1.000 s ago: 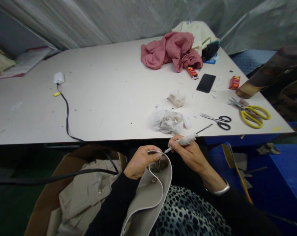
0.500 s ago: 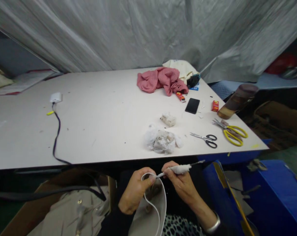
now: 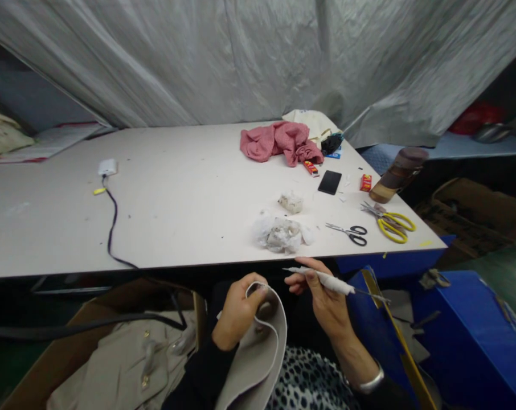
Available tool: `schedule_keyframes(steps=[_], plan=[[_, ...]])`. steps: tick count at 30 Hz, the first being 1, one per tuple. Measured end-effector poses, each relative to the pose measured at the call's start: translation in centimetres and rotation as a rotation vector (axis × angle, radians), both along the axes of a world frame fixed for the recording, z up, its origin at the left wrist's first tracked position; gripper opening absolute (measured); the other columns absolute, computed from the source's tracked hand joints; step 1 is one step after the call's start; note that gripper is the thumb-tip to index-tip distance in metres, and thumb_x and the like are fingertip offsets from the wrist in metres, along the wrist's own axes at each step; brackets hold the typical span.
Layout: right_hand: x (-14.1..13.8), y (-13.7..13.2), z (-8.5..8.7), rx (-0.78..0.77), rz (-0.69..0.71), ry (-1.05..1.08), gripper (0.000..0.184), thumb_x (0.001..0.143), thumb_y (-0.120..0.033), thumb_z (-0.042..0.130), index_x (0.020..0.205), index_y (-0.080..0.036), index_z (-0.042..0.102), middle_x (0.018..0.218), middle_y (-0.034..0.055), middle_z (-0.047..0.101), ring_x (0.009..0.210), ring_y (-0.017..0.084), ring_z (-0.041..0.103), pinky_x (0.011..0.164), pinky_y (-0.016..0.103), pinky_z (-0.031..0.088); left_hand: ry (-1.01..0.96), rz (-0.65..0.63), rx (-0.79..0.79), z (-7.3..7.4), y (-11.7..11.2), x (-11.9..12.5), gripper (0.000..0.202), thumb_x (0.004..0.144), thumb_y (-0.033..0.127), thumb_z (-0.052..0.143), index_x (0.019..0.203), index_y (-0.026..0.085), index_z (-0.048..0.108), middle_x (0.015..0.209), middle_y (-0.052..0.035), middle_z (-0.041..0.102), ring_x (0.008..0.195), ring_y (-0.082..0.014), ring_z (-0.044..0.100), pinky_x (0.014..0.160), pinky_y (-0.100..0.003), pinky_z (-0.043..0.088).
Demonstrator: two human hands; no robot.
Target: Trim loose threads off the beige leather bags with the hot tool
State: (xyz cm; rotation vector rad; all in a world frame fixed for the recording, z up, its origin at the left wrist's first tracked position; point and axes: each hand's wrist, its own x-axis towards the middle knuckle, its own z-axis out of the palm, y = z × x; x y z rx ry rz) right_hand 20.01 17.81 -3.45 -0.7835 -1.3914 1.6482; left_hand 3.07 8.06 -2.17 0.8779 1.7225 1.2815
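Note:
Below the table's front edge, my left hand (image 3: 237, 313) pinches the upper edge of a folded beige-grey bag piece (image 3: 252, 361), which hangs open toward my lap. A metal stud or ring seems to show inside its fold, too dim to make out. My right hand (image 3: 330, 310) grips a slim pointed tool (image 3: 335, 283) with a white wrapped handle. One pointed end faces left and a thin metal rod sticks out to the right. The tool is apart from the bag piece.
On the white table (image 3: 176, 210) lie a crumpled plastic wrap with a block (image 3: 283, 234), black scissors (image 3: 352, 232), yellow scissors (image 3: 392, 222), a phone (image 3: 330, 182) and a bottle (image 3: 398, 175). A carton of beige pieces (image 3: 125, 361) stands left, blue bins (image 3: 467, 341) right.
My right hand has moved right, and the tool has come away from the bag piece's edge. My left hand still holds the piece, slightly higher. The view has shifted a little.

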Motion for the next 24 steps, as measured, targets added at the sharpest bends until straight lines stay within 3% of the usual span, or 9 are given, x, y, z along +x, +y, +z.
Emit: schedule_keyframes(steps=[6,11,13,19,24], plan=[[0.3,-1.4,1.0,0.047,-0.009,-0.080,0.035,0.103,-0.052,0.055,0.113,-0.021,0.065,0.082,0.0062,0.079,0.066,0.018,0.074,0.062,0.030,0.060,0.060,0.145,0.020,0.6,-0.7,-0.6,0.010,0.076,0.026,0.068,0.076,0.016,0.067,0.068,0.0011,0.062,0.066,-0.0147,0.054,0.068,-0.025,0.044],[-0.4,-2.3,1.2,0.146,0.105,-0.158,0.024,0.094,-0.043,0.071,0.107,-0.024,0.066,0.101,0.0044,0.078,0.095,0.019,0.073,0.086,0.031,0.057,0.054,0.148,0.029,0.6,-1.2,0.0,0.011,0.074,0.027,0.070,0.076,0.016,0.070,0.069,-0.0002,0.066,0.066,-0.0152,0.057,0.066,-0.025,0.044],[-0.7,-2.4,1.2,0.205,0.166,-0.249,0.027,0.089,-0.041,0.076,0.108,-0.025,0.066,0.107,0.0033,0.076,0.100,0.020,0.071,0.089,0.031,0.054,0.057,0.133,0.024,0.6,-1.3,0.2,0.013,0.074,0.028,0.072,0.077,0.015,0.071,0.070,-0.0007,0.067,0.066,-0.0151,0.057,0.065,-0.025,0.044],[-1.5,-2.3,2.0,0.331,0.290,-0.500,0.021,0.091,-0.044,0.069,0.099,-0.024,0.068,0.087,-0.0003,0.070,0.077,0.017,0.063,0.068,0.026,0.046,0.021,0.092,-0.002,0.5,-1.6,0.7,0.012,0.069,0.022,0.075,0.079,0.016,0.072,0.075,-0.0007,0.070,0.070,-0.0154,0.059,0.068,-0.026,0.046],[-2.2,-1.8,1.9,0.311,0.296,-0.555,0.026,0.089,-0.049,0.070,0.092,-0.023,0.068,0.076,-0.0020,0.065,0.068,0.015,0.058,0.063,0.025,0.042,0.048,0.078,0.035,0.4,-1.5,0.8,0.014,0.069,0.020,0.074,0.081,0.017,0.067,0.078,0.0009,0.066,0.074,-0.0150,0.058,0.070,-0.025,0.045]])
